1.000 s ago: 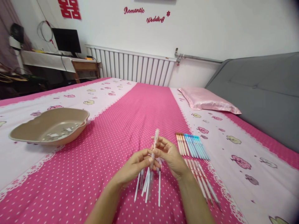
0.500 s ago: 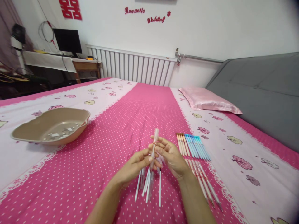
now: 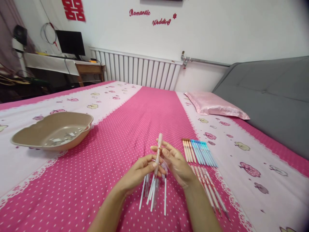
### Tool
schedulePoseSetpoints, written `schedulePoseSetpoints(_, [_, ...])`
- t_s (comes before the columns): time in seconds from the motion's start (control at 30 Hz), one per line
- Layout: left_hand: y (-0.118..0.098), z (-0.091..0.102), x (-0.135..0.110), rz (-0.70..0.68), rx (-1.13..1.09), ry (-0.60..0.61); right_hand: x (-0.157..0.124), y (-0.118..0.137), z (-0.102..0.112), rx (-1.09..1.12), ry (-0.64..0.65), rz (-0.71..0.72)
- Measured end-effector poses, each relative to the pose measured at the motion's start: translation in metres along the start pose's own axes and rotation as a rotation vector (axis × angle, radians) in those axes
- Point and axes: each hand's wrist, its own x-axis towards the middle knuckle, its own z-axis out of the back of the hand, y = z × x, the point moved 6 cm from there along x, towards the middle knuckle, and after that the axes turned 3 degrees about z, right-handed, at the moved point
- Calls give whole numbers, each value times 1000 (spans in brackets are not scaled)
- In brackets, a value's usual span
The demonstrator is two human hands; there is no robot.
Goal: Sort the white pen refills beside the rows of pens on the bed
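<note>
A slim pale pink pen is held upright, slightly tilted, above the bedspread. My left hand is closed on its lower part, thumb in front and fingers behind. Around the upper part, my right hand has its thumb beside the pen and its fingers stretched behind it; how firmly they press is hard to tell. Beneath both hands lie several thin white pen refills and some clear plastic tubes, their upper ends partly hidden by my fingers.
On the right lie several pink pens, blue pens and orange-brown pens in rows. A beige basin with small white scraps stands on the left. Farther back are a pink pillow and a grey headboard.
My right fingers have shifted a little and spread along the pen, with the thumb drawn slightly right. My left hand keeps its hold, and the pen has barely moved.
</note>
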Motion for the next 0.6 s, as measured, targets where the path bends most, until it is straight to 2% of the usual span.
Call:
schedulePoseSetpoints(0.13, [0,0,0,10,-8,-2,1,-1,2,-7,19,17])
schedulePoseSetpoints(0.4, [0,-2,1,-17,24,24,2,-1,10,-73,-68,40])
schedulePoseSetpoints(0.6, [11,7,5,0,-16,-111,3,-1,12,-141,-118,85])
